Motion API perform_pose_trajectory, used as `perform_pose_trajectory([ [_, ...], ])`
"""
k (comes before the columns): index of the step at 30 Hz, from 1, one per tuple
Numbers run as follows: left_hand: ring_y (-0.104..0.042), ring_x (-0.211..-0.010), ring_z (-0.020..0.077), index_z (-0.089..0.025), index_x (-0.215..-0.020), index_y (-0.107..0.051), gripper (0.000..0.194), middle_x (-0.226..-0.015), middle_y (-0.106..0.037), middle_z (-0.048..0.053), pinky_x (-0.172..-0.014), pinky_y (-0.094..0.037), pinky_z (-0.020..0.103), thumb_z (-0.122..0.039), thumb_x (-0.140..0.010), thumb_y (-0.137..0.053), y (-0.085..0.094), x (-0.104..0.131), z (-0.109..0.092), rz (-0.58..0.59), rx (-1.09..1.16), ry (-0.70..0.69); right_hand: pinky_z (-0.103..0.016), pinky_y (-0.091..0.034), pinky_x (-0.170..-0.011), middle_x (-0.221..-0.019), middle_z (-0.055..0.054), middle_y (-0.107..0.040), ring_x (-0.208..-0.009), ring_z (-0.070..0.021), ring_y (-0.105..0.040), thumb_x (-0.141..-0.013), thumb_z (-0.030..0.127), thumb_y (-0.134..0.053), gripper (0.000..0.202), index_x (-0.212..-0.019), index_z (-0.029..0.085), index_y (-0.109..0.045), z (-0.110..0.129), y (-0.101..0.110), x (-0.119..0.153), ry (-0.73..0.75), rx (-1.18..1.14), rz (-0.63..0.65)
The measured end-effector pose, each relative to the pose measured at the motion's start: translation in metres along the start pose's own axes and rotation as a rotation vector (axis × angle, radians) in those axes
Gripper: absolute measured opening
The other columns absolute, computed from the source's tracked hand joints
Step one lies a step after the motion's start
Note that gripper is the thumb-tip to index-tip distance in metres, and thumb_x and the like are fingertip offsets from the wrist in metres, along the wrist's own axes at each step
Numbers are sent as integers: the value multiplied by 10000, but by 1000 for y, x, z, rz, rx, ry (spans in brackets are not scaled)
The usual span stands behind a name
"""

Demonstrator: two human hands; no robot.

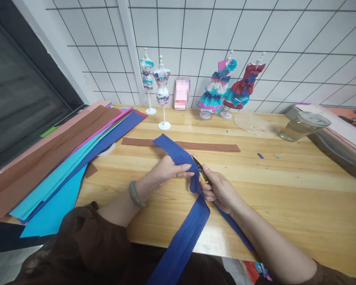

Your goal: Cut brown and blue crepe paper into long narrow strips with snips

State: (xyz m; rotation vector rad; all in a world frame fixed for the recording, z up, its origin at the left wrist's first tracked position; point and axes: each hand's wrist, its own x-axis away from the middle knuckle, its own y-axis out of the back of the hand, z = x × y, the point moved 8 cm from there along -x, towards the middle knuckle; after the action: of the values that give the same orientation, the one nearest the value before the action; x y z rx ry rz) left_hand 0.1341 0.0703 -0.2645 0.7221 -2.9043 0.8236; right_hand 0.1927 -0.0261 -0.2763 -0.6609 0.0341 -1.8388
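Observation:
A long blue crepe-like strip [180,237] runs from above the table down over its front edge. My left hand [169,172], with a greenish bangle on the wrist, pinches the strip's upper part between thumb and fingers. Close on its right, my right hand [219,186] is wrapped round small scissors with yellow and black parts [204,177]. The scissors' blades lie against the blue strip's edge; how far they are apart is unclear. A narrower blue piece [234,225] hangs under my right forearm. Behind the hands, a flat brown strip [207,147] lies across the table.
Coloured sheets [59,146] are piled at the left. Two bare-skirted mannequins [162,93] and two dressed ones [215,91] stand along the tiled wall. At the right are a cup of liquid [302,126], a clear round lid [252,123] and a stack of papers [341,138].

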Motion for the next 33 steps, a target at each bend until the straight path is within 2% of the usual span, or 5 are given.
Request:
perform_pose_trajectory([
  [10,-622,-823,147,-186,-1095,-586,451,-881,-655,26,-799,-523,345,-158,-666,-718,-2,1,-1,-8,-4,13,-165,-119,-335,-440,105,-238,-359,-26,-139,-760,606,-489,445,-666,172,-462,1,3,-1,32,41,-16],
  [17,-623,-710,126,-129,-935,-611,254,-869,-656,67,-564,-552,229,-330,-780,-606,11,-3,-13,-50,46,-1,-162,-117,-331,-434,107,-212,-359,-31,-133,-785,580,-471,421,-671,175,-463,1,5,-4,68,110,-31],
  [22,-608,-606,84,-122,-919,-613,220,-826,-664,46,-506,-523,164,-225,-732,-663,19,-4,-17,-81,6,-19,-163,-125,-327,-430,104,-228,-353,-32,-148,-784,587,-461,424,-677,177,-461,2,3,-3,80,150,-24],
  [27,-621,-653,99,-112,-893,-621,217,-836,-669,56,-538,-525,166,-206,-708,-682,17,-3,-16,-91,10,-20,-166,-102,-331,-425,109,-206,-353,-28,-118,-798,582,-438,429,-668,174,-462,1,1,-2,55,84,1],
  [33,-619,-778,128,-121,-879,-618,217,-889,-655,47,-712,-544,258,-167,-682,-700,10,-3,-15,-56,64,-61,-167,-105,-339,-431,108,-200,-362,-29,-112,-822,574,-407,438,-672,168,-474,0,0,-2,36,41,16],
])
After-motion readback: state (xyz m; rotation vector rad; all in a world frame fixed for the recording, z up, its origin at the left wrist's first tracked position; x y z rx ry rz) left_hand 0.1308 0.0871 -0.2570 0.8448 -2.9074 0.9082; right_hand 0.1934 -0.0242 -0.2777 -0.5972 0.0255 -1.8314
